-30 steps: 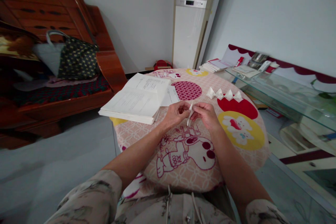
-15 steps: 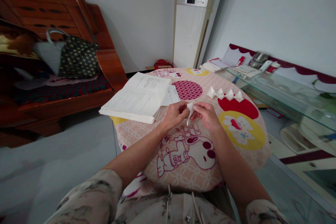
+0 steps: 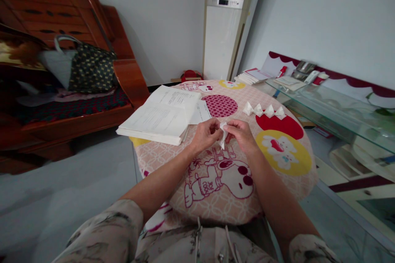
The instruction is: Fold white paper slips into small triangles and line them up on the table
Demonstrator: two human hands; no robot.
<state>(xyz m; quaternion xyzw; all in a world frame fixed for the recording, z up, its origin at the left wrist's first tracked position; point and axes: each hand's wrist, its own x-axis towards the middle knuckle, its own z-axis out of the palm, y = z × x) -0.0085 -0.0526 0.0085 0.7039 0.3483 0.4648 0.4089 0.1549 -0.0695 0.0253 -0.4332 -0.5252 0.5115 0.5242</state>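
Between my two hands, above the near middle of the table, is a small folded piece of white paper [image 3: 222,136]. My left hand [image 3: 206,133] pinches its left side with thumb and fingers. From the other side, my right hand [image 3: 241,133] grips it between thumb and forefinger. The paper's lower end hangs in a narrow point, and part of it is hidden by my fingers. Farther right on the cloth, several folded white paper shapes [image 3: 258,110] stand in a row, pointed at the top.
A thick stack of open printed pages [image 3: 157,117] lies left of my hands, on the patterned tablecloth [image 3: 185,209]. A glass-topped cabinet [image 3: 333,119] with papers and small containers borders the table at right. A wooden bench [image 3: 132,78] holding bags stands at left.
The folded paper has turned slightly and shows a wider face between my fingers. My right fingers have shifted a little left along it. The row of paper shapes is unchanged.
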